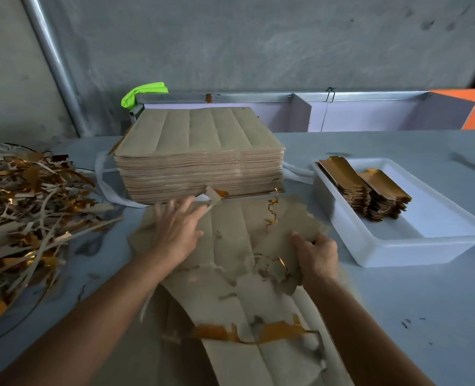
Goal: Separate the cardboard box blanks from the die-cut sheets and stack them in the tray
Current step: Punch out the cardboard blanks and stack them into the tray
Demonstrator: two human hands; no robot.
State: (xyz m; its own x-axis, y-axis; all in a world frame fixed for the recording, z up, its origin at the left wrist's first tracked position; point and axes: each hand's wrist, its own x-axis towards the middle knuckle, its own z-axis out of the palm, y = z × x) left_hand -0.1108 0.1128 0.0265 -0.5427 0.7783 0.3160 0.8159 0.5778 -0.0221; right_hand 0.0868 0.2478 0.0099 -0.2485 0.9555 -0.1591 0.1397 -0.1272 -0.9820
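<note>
A loose die-cut sheet [239,235] lies brown side up on the table in front of me, torn in places with gold foil showing at the tears. My left hand [176,229] lies flat on its left part, fingers spread and blurred. My right hand [315,253] grips the sheet's right edge, fingers curled round the cardboard. Behind the sheet stands a thick stack of die-cut sheets [200,157]. A white tray [397,246] at the right holds two short piles of gold box blanks [365,190].
A heap of torn cardboard and gold foil strips [27,213] covers the table's left side. White strapping [105,188] trails from under the stack. A low metal rail [258,97] and a green rag [143,93] run along the far edge.
</note>
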